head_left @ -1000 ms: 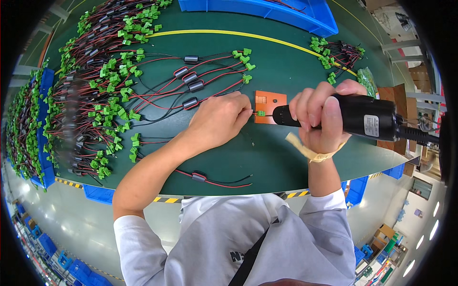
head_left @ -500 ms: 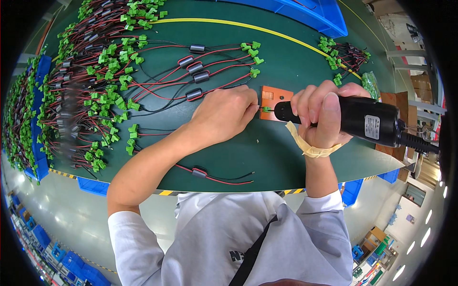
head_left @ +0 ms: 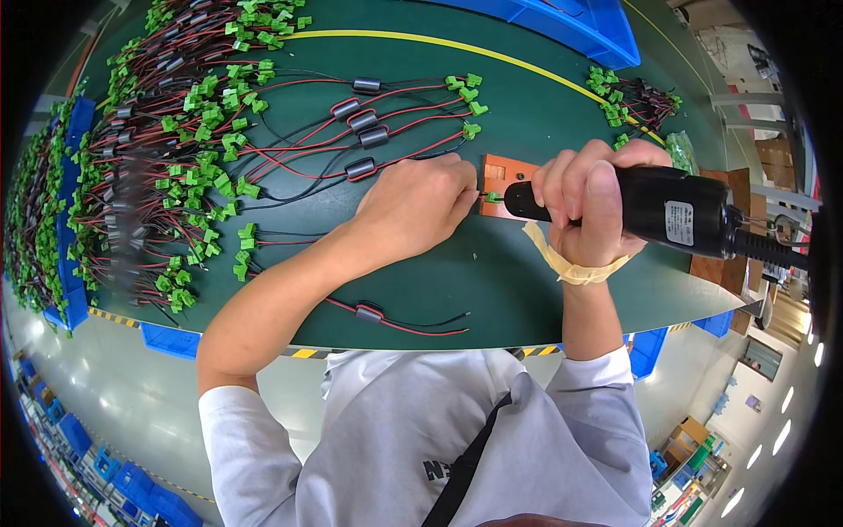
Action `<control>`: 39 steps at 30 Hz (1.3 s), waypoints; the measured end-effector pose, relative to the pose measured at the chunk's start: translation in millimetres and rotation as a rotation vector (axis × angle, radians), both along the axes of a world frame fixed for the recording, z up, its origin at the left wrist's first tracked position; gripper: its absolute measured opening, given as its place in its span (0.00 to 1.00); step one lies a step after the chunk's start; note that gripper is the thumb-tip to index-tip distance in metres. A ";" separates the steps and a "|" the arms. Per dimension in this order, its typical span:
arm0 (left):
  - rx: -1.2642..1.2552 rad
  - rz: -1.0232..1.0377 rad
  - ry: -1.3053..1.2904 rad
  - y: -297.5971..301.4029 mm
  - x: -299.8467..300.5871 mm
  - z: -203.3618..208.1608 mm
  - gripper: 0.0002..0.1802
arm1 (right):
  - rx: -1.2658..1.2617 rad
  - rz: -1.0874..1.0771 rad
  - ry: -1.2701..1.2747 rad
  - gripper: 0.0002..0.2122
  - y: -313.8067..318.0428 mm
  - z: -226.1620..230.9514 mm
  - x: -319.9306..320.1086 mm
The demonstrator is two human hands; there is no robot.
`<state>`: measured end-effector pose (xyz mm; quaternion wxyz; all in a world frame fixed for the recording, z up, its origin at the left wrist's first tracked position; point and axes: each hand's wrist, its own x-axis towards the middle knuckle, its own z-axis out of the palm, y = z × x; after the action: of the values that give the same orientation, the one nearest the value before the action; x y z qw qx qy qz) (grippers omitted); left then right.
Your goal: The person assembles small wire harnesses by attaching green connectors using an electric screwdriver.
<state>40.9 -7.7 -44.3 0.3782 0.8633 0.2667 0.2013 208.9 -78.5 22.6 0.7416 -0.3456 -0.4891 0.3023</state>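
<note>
My right hand [head_left: 590, 206] is wrapped round a black corded electric screwdriver [head_left: 672, 211] lying nearly level, its nose pointing left. That nose reaches over an orange fixture block [head_left: 500, 167], where a small green terminal connector [head_left: 493, 198] sits. The bit and the connector's right side are hidden by the nose. At the block's left edge my left hand [head_left: 426, 193] is closed, fingertips pinched on a thin wire that runs to the connector; most of the wire is hidden by the hand. Beyond this hand lie several red-and-black cables with grey cylindrical cores [head_left: 360, 169] and green connectors [head_left: 471, 132].
A dense pile of similar cables [head_left: 176, 167] covers the table's left side, beside a blue bin [head_left: 75, 211]. One cable with bare ends [head_left: 369, 314] lies near the front edge. At the back are a blue tray [head_left: 571, 31] and a small cable bundle [head_left: 645, 104].
The screwdriver and my right hand have shifted very slightly left relative to the fixture. My left hand keeps its pinch with almost no movement.
</note>
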 end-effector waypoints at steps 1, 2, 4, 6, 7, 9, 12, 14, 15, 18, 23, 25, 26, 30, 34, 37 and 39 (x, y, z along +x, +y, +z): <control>-0.007 0.001 0.005 0.5 0.3 -0.2 0.04 | -0.002 0.007 0.019 0.15 -0.5 0.9 0.8; -0.004 0.000 0.004 0.6 0.7 -0.6 0.04 | -0.004 0.014 0.038 0.15 -0.7 1.7 1.9; 0.010 -0.001 -0.015 -0.9 0.6 -0.5 0.04 | 0.044 0.026 0.063 0.16 0.3 4.4 4.3; 0.012 0.001 -0.013 -1.0 -0.6 -0.2 0.04 | 0.088 0.037 0.091 0.16 1.5 3.6 4.7; 0.015 0.002 -0.015 -0.1 -0.5 -0.1 0.04 | 0.066 0.027 0.084 0.16 3.2 1.2 4.9; 0.002 -0.001 0.004 0.9 -2.1 0.2 0.05 | 0.051 -0.005 0.048 0.15 6.9 -1.4 5.3; -0.009 0.000 0.026 2.1 -3.3 2.3 0.05 | 0.026 0.008 0.074 0.14 9.0 -0.4 3.4; -0.004 -0.012 0.026 2.6 -1.2 4.3 0.05 | -0.037 -0.013 0.008 0.12 6.8 4.7 3.4; -0.007 -0.010 0.023 3.2 0.0 5.8 0.05 | -0.100 -0.030 -0.057 0.09 5.3 8.9 3.0; 0.027 -0.043 -0.012 3.6 4.2 7.3 0.06 | -0.149 -0.127 -0.039 0.11 3.5 12.1 -4.3; 0.033 -0.024 -0.020 -2.1 1.6 10.9 0.06 | -0.122 -0.334 -0.277 0.13 9.0 0.1 -5.2; 0.068 -0.009 0.025 -3.1 3.1 12.1 0.06 | -0.161 -0.309 -0.159 0.09 2.2 12.5 -6.6; 0.083 -0.033 0.026 -3.9 4.1 11.4 0.06 | -0.101 -0.334 -0.189 0.09 2.9 13.0 -5.7; 0.117 -0.018 0.080 -7.4 5.2 7.4 0.06 | -0.203 -0.283 -0.213 0.22 -4.2 6.4 -2.7; 0.242 -0.003 -0.041 -7.9 2.2 8.7 0.07 | -0.196 -0.246 0.068 0.11 9.4 3.8 -4.4; 0.430 -0.085 0.040 -2.9 -10.5 24.3 0.14 | -0.179 -0.239 0.099 0.07 -3.7 19.6 8.3; 0.723 -0.142 0.130 7.9 -22.8 19.5 0.17 | 0.051 -0.199 0.085 0.09 -6.7 6.1 31.3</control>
<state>18.0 0.2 -24.8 0.0441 0.9684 0.1413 0.2006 240.2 -85.2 28.8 0.7965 -0.3605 -0.4279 0.2291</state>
